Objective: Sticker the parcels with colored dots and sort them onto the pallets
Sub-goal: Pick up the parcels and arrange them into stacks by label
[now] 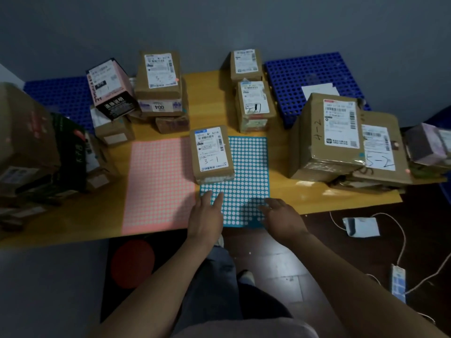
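The parcel marked 3-1 [211,154] sits on the blue dot sheet [249,167] just beyond the left hand [207,212], which rests flat-fingered on that sheet. The right hand [280,213] is spread over it, relaxed and empty.

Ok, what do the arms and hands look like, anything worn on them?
Both arms are bare up to the frame's edge, no sleeves showing. The left hand and right hand wear no gloves, and no watch, ring or band is visible.
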